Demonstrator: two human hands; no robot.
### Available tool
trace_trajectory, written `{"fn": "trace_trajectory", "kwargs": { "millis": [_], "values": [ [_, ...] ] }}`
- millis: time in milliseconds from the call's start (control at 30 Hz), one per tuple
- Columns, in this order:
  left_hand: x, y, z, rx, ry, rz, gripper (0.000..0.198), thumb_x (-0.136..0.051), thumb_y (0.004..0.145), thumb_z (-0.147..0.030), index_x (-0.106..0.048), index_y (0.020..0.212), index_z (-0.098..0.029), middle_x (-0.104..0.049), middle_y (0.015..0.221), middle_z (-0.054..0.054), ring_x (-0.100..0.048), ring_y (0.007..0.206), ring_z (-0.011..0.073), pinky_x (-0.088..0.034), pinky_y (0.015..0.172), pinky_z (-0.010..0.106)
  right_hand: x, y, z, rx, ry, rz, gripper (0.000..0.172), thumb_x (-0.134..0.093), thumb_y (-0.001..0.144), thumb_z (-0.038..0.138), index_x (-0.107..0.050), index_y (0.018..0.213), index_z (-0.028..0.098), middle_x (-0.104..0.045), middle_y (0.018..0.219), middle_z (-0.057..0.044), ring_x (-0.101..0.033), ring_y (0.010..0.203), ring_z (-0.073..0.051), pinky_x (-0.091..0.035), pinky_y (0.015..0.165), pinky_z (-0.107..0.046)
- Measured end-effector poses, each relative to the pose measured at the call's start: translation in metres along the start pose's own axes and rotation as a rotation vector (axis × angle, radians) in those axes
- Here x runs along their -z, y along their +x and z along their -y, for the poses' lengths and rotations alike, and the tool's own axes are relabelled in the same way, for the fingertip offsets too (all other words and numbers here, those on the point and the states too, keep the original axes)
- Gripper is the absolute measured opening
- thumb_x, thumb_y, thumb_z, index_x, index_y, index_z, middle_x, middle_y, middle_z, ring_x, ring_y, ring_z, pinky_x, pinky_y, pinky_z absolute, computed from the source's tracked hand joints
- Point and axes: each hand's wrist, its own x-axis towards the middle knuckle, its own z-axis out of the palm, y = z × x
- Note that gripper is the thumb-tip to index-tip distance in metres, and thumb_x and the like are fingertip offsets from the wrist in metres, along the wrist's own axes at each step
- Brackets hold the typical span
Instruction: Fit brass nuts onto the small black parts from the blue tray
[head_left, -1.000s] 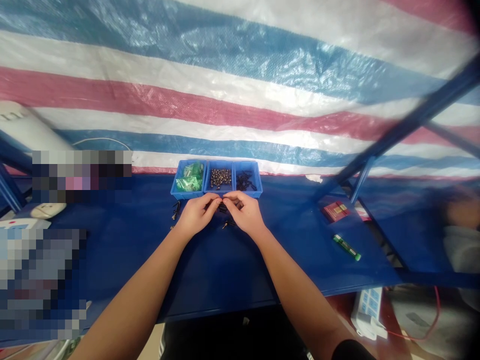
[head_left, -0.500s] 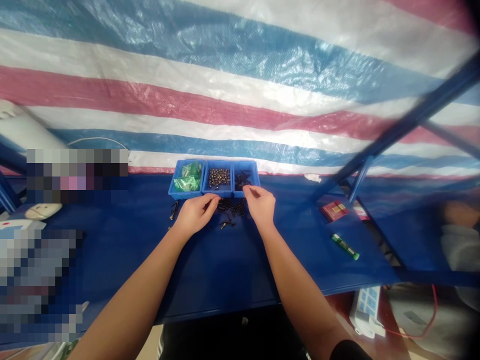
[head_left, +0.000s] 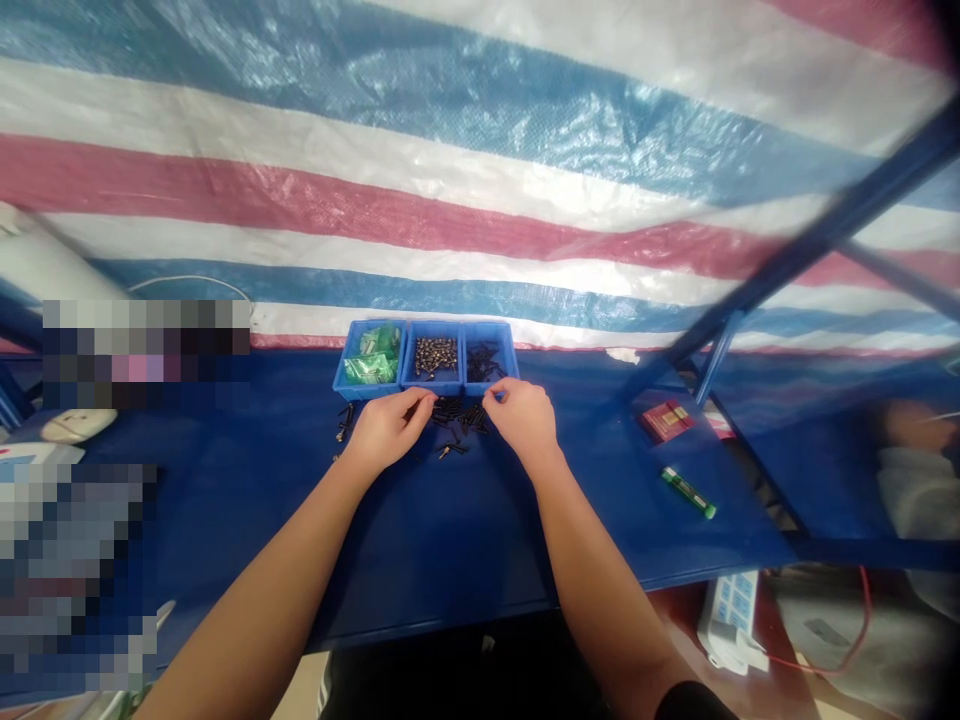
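Observation:
Three small blue bins stand side by side at the back of the blue table (head_left: 450,530): the left bin (head_left: 369,357) holds green packets, the middle bin (head_left: 433,357) brownish screws, the right bin (head_left: 489,357) black screws. A pile of loose dark screws (head_left: 457,415) lies just in front of them. My left hand (head_left: 388,430) rests at the pile's left edge with fingertips pinched together. My right hand (head_left: 521,420) sits at the pile's right edge, fingers curled in a pinch near the right bin. What either pinch holds is too small to see.
A few stray screws (head_left: 345,420) lie left of my left hand. A red box (head_left: 667,418) and a green lighter-like stick (head_left: 688,493) lie to the right, beside a slanting blue frame bar (head_left: 787,265). A striped tarp (head_left: 480,180) hangs behind. A white power strip (head_left: 731,620) sits below the table edge.
My right hand left my left hand, reached to the right bin, then drew back down to the pile's right edge. My left hand stayed nearly still.

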Motion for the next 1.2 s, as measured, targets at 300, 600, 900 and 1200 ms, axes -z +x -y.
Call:
{"fn": "trace_trajectory", "kwargs": {
  "millis": [300,600,900,1200],
  "values": [
    [0.0,0.0,-0.003,0.024,0.009,0.006,0.031,-0.047,0.096,-0.04,-0.071,0.099,-0.021,-0.075,0.085,0.002,-0.07,0.075,0.0172,-0.049,0.067,0.023,-0.015,0.006,-0.017,-0.017,-0.186,0.176,0.017,-0.065,0.079,0.033,-0.078,0.089,0.028,-0.073,0.085,-0.011,-0.066,0.072,-0.026,-0.048,0.067,-0.037],
    [-0.002,0.0,0.001,-0.012,-0.06,0.041,0.029,-0.053,0.093,-0.043,-0.07,0.102,-0.021,-0.071,0.075,0.0,-0.064,0.062,0.0128,-0.049,0.061,0.021,-0.013,-0.005,0.006,0.024,0.187,0.179,0.011,-0.064,0.079,0.034,-0.071,0.078,0.025,-0.069,0.067,0.001,-0.063,0.064,-0.017,-0.046,0.062,-0.028],
    [-0.003,0.002,0.001,-0.172,-0.154,0.019,0.022,-0.055,0.094,-0.036,-0.071,0.093,-0.02,-0.071,0.09,0.004,-0.064,0.078,0.0147,-0.05,0.072,0.025,-0.024,-0.015,0.02,0.11,0.513,0.202,0.017,-0.064,0.08,0.037,-0.071,0.084,0.021,-0.064,0.065,0.002,-0.058,0.06,-0.013,-0.047,0.06,-0.025],
    [-0.003,0.0,0.005,-0.128,-0.124,-0.024,0.02,-0.058,0.093,-0.035,-0.069,0.099,-0.02,-0.073,0.093,0.004,-0.066,0.076,0.0134,-0.052,0.072,0.023,-0.028,-0.017,0.023,0.162,0.593,0.207,0.02,-0.067,0.081,0.039,-0.073,0.086,0.021,-0.066,0.066,0.001,-0.058,0.06,-0.014,-0.047,0.061,-0.026]
  ]
}}
